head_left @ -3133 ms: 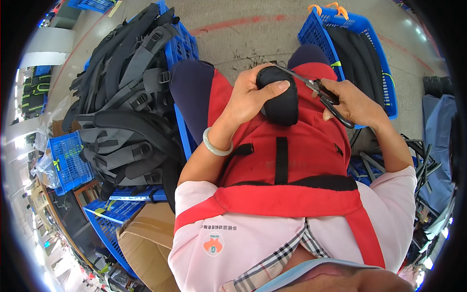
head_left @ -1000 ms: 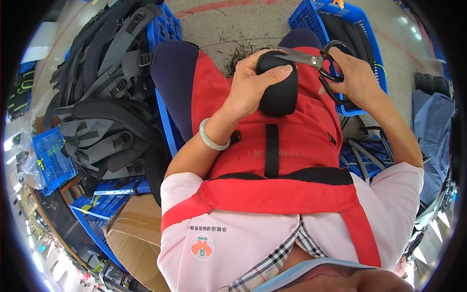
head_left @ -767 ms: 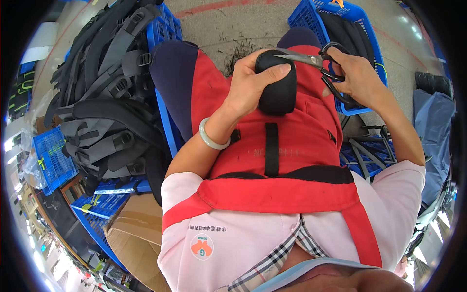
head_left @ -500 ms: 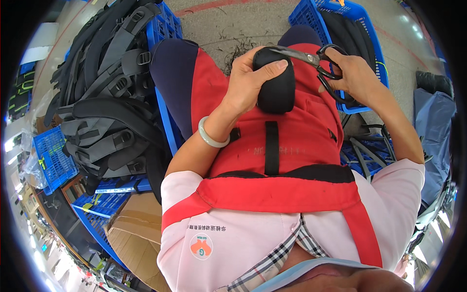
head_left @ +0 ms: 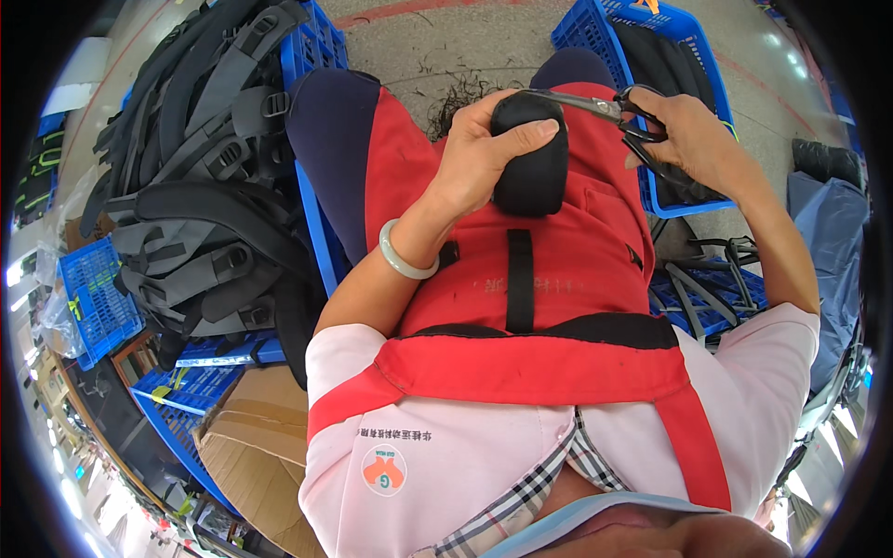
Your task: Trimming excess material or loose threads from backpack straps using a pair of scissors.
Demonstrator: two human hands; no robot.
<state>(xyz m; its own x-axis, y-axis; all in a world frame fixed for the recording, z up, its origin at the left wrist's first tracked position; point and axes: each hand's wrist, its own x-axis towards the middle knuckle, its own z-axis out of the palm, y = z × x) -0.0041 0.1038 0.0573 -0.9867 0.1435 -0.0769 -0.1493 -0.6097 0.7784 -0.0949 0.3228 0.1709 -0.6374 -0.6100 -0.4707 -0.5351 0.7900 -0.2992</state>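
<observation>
My left hand (head_left: 479,158) grips a black padded piece (head_left: 532,172) over my lap, thumb lying across its top; a pale green bangle (head_left: 402,263) circles that wrist. My right hand (head_left: 693,135) holds black-handled scissors (head_left: 595,107), fingers through the loops, and the blades reach left to the top edge of the padded piece. Both hands sit above my red apron (head_left: 530,279), which has a black strap down its middle.
A tall heap of black and grey padded straps (head_left: 200,177) fills blue crates on my left. A blue crate (head_left: 651,56) with dark pieces stands ahead on the right, another blue crate (head_left: 707,298) by my right elbow. Thread scraps lie on the concrete floor (head_left: 446,37). Cardboard box (head_left: 251,446) at lower left.
The scissors have shifted slightly left along the top of the padded piece, and my left hand has turned the piece a little. Since three seconds ago the view has tilted.
</observation>
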